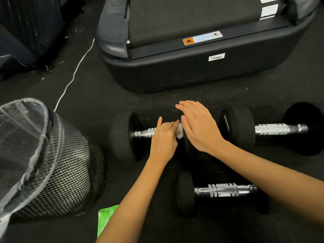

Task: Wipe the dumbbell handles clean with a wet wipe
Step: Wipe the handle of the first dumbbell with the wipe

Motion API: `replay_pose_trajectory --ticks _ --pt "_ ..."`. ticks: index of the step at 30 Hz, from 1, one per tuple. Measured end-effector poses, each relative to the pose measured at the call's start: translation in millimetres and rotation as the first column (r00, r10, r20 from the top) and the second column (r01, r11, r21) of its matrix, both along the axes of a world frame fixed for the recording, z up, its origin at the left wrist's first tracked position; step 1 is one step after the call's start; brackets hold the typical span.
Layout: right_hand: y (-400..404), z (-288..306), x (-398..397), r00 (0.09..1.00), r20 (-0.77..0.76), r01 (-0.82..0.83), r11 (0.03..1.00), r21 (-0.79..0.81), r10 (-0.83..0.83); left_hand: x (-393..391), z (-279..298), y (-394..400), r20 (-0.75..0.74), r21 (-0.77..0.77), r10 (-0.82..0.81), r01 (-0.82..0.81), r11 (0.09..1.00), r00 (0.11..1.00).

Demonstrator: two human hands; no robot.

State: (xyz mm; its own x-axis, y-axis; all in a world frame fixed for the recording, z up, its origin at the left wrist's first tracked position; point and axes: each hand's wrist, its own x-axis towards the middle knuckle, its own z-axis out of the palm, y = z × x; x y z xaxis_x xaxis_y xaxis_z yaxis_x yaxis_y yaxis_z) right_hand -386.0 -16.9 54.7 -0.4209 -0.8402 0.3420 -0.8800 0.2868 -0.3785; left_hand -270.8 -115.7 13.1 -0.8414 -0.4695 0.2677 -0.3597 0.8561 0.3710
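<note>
Three black dumbbells with chrome handles lie on the dark floor. On the left dumbbell (122,135), my left hand (164,137) presses a white wet wipe (180,132) against the right end of the chrome handle (144,133). My right hand (196,125) lies flat, fingers together, on that dumbbell's right head, which it mostly hides. A second dumbbell (273,129) rests to the right, and a third dumbbell (222,190) lies nearer, partly under my right forearm.
A black mesh waste bin (57,172) with a clear plastic liner stands at the left. A green wipes packet (105,220) lies by my left forearm. A treadmill base (192,71) fills the back, and a white cable (73,74) runs across the floor.
</note>
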Motion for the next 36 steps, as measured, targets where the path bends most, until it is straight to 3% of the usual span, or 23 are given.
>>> replay_pose_trajectory --ticks 7,12,19,25,29,36 --pt "2.6 -3.2 3.2 1.0 -0.005 -0.001 1.0 -0.013 0.001 4.7 -8.6 18.7 -0.057 0.022 0.101 -0.099 0.995 0.993" --pt "1.6 -1.0 3.0 1.0 -0.002 -0.001 1.0 -0.013 0.001 -14.5 16.4 10.7 0.123 -0.099 0.151 -0.139 0.985 0.981" --pt "0.7 -2.7 1.6 1.0 -0.013 0.008 1.0 -0.006 -0.008 11.6 -15.1 19.7 -0.042 -0.164 0.033 -0.039 0.986 0.999" --pt "0.5 -0.8 1.5 1.0 -0.001 0.0 1.0 -0.001 0.0 11.2 -12.5 15.5 -0.093 -0.062 0.162 -0.168 0.984 0.982" --pt "0.8 -2.1 2.6 1.0 -0.012 0.007 1.0 -0.01 -0.007 8.2 -16.6 25.0 -0.128 -0.067 0.07 -0.079 0.995 0.989" --pt "-3.2 -1.4 1.6 1.0 -0.018 0.019 1.0 0.004 -0.019 -11.9 6.9 3.7 0.087 -0.126 0.117 -0.106 0.986 0.989"
